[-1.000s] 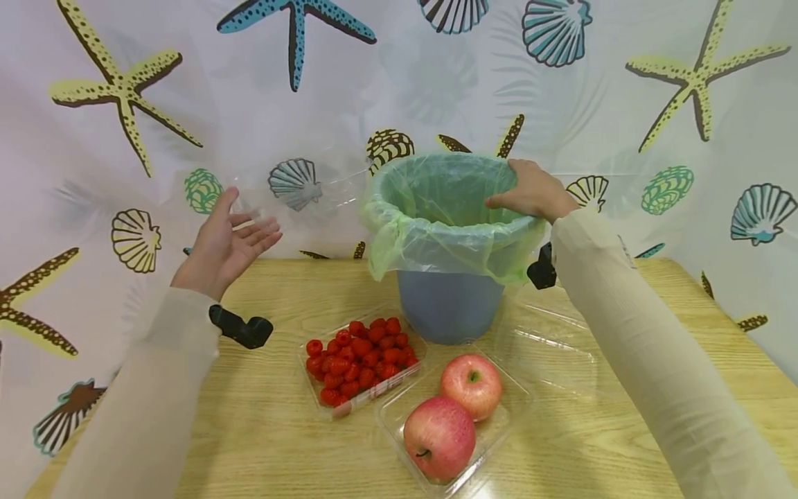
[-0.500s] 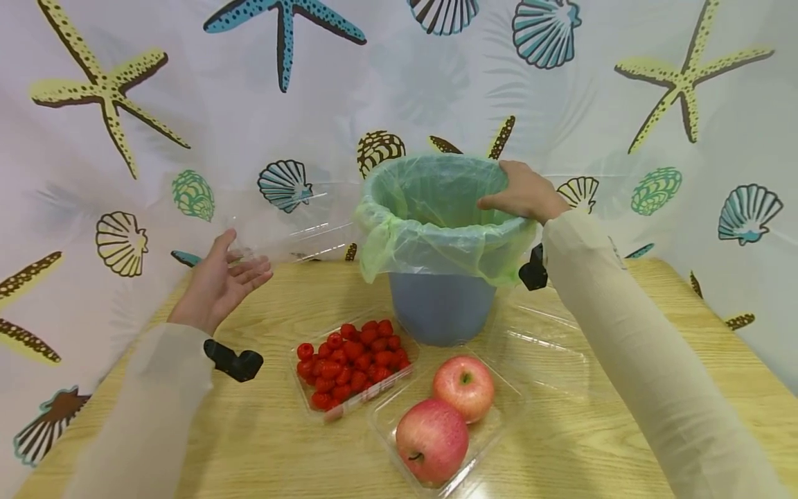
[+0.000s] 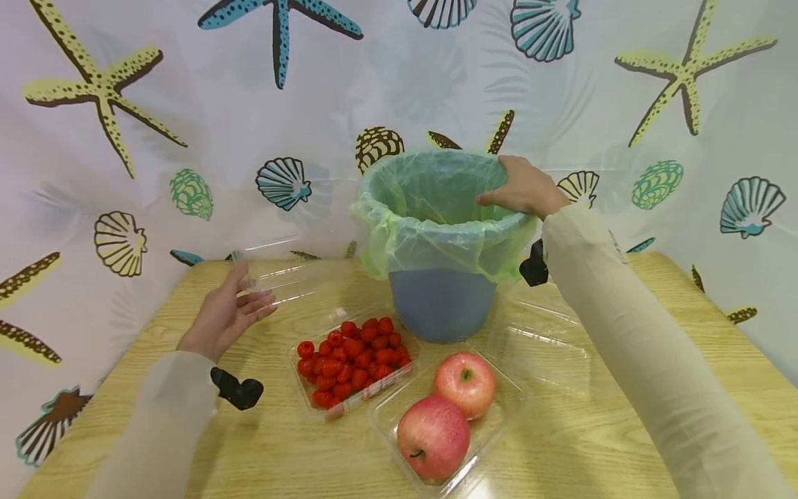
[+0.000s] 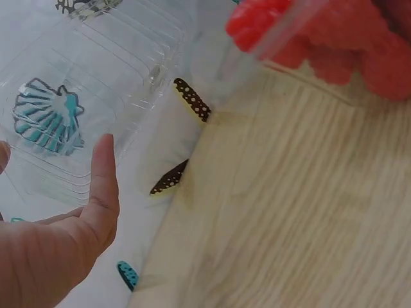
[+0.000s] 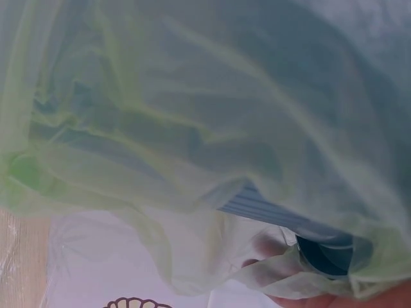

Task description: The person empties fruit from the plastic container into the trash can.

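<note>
My left hand (image 3: 227, 312) holds a clear plastic container (image 4: 70, 109) at the left, low over the table's back edge. Its thumb and fingers are at the near end of the container, which is see-through and faint in the head view. My right hand (image 3: 524, 187) grips the rim of a blue trash bin (image 3: 442, 305), thumb inside. A pale green trash bag (image 3: 436, 242) lines the bin and hangs over its rim; in the right wrist view the bag hides part of the fingers.
In front of the bin, a clear tray of raspberries (image 3: 352, 360) sits beside another with two apples (image 3: 433, 440). A clear plastic piece (image 3: 548, 346) lies right of the bin on the wooden table (image 3: 268, 443). Behind hangs a sea-patterned curtain (image 3: 411, 83).
My left hand has come down with the clear container, from in front of the curtain to near the table's back edge. The right hand stays on the bin's rim.
</note>
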`<state>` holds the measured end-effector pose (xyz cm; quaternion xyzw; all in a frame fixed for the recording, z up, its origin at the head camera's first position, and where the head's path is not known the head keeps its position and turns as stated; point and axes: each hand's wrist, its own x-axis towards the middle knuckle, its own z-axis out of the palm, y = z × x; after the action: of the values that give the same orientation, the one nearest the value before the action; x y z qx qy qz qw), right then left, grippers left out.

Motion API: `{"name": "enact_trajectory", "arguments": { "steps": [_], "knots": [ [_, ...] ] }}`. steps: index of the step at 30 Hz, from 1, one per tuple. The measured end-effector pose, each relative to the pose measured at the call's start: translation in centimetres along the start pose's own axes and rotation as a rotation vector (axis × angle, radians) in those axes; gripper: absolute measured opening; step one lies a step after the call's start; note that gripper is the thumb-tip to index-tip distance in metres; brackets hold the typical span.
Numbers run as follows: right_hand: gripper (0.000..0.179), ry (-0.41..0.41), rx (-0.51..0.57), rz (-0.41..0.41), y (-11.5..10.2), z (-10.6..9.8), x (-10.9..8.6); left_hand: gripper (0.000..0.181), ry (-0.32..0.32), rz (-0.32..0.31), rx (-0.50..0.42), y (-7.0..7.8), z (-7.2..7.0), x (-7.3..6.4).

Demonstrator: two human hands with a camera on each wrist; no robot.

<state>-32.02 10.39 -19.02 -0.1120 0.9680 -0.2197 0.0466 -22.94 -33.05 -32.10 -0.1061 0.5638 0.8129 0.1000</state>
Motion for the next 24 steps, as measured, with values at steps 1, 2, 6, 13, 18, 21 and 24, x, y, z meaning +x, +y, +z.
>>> {"name": "enact_trajectory", "arguments": {
  "steps": [1, 2, 6, 13, 18, 21, 24],
  "knots": [
    [0.090, 0.000, 0.000, 0.000, 0.0, 0.0, 0.0, 0.098, 0.000, -0.003, 0.013, -0.2, -0.1, 0.1],
    [0.090, 0.000, 0.001, 0.000, 0.1, 0.0, 0.1, 0.097, 0.005, -0.010, 0.016, -0.5, -0.1, 0.2],
    [0.090, 0.000, 0.002, -0.001, 0.1, 0.1, 0.1, 0.094, 0.012, -0.030, 0.055, -1.4, -0.2, 0.6],
    [0.089, 0.009, 0.013, -0.003, 0.1, 0.2, 0.1, 0.093, 0.026, -0.061, 0.095, -2.6, -0.4, 1.1],
    [0.089, 0.011, 0.012, -0.005, 0.0, 0.1, 0.1, 0.092, 0.020, -0.082, 0.119, -3.3, -0.5, 1.3],
    [0.089, 0.011, 0.011, -0.003, 0.0, 0.1, 0.0, 0.093, 0.021, -0.096, 0.128, -3.6, -0.5, 1.4],
    [0.089, 0.011, 0.013, -0.006, 0.1, 0.0, 0.0, 0.093, 0.012, -0.092, 0.144, -3.8, -0.5, 1.5]
  ]
}}
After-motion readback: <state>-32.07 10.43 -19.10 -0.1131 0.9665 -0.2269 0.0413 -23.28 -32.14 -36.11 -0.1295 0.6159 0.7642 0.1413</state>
